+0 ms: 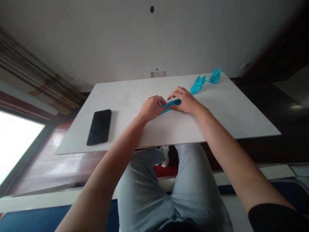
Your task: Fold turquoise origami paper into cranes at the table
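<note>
A narrow folded strip of blue paper (172,104) lies on the white table (169,129), held between both hands. My left hand (151,108) is curled, its fingers pinching the strip's near end. My right hand (183,100) presses its fingertips down on the strip's far end, fingers bent over it. Most of the paper is hidden under the two hands.
Two finished blue paper figures (198,83) (215,76) stand at the table's far right corner. A black phone (99,127) lies flat on the table's left side. A wall socket (158,74) sits behind the table. My legs in light jeans are under the near edge.
</note>
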### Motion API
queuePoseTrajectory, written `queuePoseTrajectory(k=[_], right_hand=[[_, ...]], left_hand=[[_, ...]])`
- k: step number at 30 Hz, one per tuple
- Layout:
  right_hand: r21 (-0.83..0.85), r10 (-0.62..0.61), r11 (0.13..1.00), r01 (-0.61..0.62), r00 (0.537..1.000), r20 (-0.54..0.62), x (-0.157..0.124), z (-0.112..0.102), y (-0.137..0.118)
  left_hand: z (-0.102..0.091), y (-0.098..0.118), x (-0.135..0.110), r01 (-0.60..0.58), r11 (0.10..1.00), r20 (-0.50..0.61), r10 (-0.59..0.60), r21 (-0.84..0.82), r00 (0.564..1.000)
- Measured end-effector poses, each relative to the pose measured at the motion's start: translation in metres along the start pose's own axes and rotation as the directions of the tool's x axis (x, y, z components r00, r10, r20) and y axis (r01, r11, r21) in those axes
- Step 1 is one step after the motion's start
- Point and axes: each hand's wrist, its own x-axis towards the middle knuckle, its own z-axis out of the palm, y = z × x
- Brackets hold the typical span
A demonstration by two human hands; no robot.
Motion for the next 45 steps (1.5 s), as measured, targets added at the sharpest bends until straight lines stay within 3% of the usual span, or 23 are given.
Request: queuePoseTrajectory(k=[7, 16, 20, 23, 27, 33, 38, 45], right_hand=[[-0.090, 0.017, 0.996, -0.012, 0.999, 0.052, 0.003, 0.007, 0.003], [0.111, 0.015, 0.993, -0.033, 0.987, 0.161, 0.001, -0.004, 0.007], [0.115, 0.028, 0.992, -0.046, 0.987, 0.160, 0.000, -0.003, 0.009], [0.077, 0.034, 0.996, -0.046, 0.988, 0.152, 0.000, -0.001, 0.012], [0.074, 0.073, 0.993, -0.088, 0.979, 0.190, -0.001, -0.001, 0.015], [0.085, 0.127, 0.985, -0.147, 0.971, 0.203, -0.001, -0.003, 0.007], [0.188, 0.194, 0.956, -0.227, 0.965, 0.177, -0.001, -0.002, -0.003], [0.238, 0.147, 0.959, -0.156, 0.988, 0.056, -0.001, -0.001, -0.010]], left_hand=[[-0.001, 0.005, -0.002, -0.078, 0.996, -0.014, 0.079, 0.038, 0.997], [-0.012, 0.006, -0.008, -0.196, 0.980, 0.104, 0.192, 0.034, 0.976], [-0.014, 0.007, -0.008, -0.260, 0.965, 0.145, 0.251, 0.045, 0.957], [-0.013, 0.006, -0.007, -0.214, 0.976, 0.125, 0.207, 0.045, 0.970], [-0.011, 0.005, -0.007, -0.056, 0.996, 0.114, 0.047, 0.072, 0.992], [-0.012, 0.008, -0.009, 0.138, 0.962, 0.124, -0.171, 0.234, 0.977], [-0.013, 0.008, -0.006, 0.092, 0.982, 0.156, -0.118, 0.167, 0.981], [-0.012, 0.004, -0.005, -0.033, 0.999, -0.038, 0.032, -0.020, 0.999]])
